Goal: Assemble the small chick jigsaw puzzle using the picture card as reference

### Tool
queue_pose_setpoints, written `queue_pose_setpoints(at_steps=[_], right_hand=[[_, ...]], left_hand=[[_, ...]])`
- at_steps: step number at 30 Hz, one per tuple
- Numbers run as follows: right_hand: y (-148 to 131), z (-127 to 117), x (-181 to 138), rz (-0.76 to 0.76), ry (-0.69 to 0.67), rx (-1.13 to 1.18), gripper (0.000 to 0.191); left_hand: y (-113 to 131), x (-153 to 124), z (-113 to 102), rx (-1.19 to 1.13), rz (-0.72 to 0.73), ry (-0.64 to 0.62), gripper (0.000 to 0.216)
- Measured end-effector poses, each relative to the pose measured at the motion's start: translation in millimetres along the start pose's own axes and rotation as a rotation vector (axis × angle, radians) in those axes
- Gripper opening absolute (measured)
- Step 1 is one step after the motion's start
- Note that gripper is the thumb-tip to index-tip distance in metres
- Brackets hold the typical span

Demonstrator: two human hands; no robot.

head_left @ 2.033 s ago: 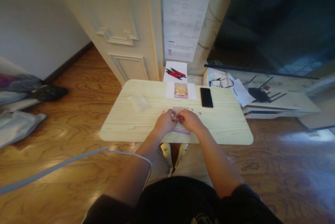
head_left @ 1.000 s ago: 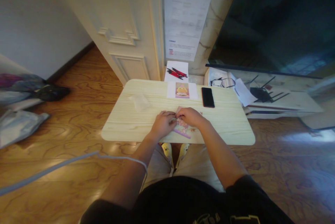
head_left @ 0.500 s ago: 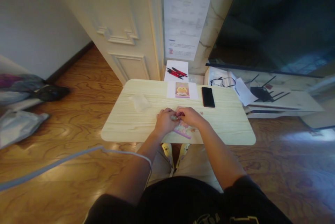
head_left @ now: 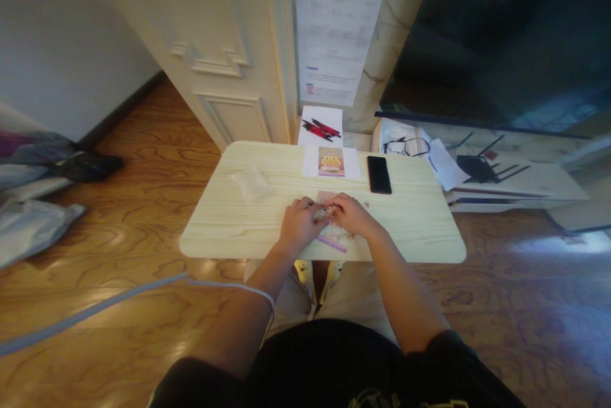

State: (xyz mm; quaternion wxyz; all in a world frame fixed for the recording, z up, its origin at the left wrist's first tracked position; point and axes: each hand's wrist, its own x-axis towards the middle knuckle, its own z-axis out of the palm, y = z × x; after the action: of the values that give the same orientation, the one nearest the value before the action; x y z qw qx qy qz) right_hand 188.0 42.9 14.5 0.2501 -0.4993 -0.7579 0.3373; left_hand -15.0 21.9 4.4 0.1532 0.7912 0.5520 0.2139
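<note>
Near the front middle of the pale wooden table (head_left: 238, 223), my left hand (head_left: 300, 225) and my right hand (head_left: 352, 215) meet, fingertips almost touching. Both are closed, fingers bent into a pinch; whatever lies between the fingertips is too small to name. Under and around them is a pink and purple printed piece (head_left: 333, 243), flat on the table and partly covered by my hands. A few small pinkish bits lie by my right wrist, one of them a small loose piece (head_left: 366, 204) beyond it.
A picture sheet (head_left: 311, 163) with a yellow figure lies at the table's back edge. A black phone (head_left: 379, 175) is to its right, a translucent plastic bag (head_left: 252, 185) to the left. Red and black pens (head_left: 322, 130) rest on paper behind. A grey cable (head_left: 143, 284) runs to my left arm.
My fingers have shifted slightly over the printed piece, and more of its pink far part shows between my hands. The phone, bag and pens have stayed put.
</note>
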Motion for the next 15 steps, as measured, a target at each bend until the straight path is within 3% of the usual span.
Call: queue_pose_setpoints(at_steps=[7, 12, 15], right_hand=[[3.1, -15.4, -14.3, 0.017, -0.025, -0.043, 0.039], [2.1, -13.3, -13.8, 0.039, 0.069, 0.014, 0.027], [6.3, -4.3, -16.7, 0.135, 0.039, 0.146, 0.018]], left_hand=[[-23.7, -8.6, -14.8, -0.073, 0.067, -0.018, 0.028], [-31.2, -11.4, -18.8, -0.061, 0.078, -0.053, 0.023], [-25.4, -11.1, -17.3, -0.049, 0.075, -0.017, 0.024]])
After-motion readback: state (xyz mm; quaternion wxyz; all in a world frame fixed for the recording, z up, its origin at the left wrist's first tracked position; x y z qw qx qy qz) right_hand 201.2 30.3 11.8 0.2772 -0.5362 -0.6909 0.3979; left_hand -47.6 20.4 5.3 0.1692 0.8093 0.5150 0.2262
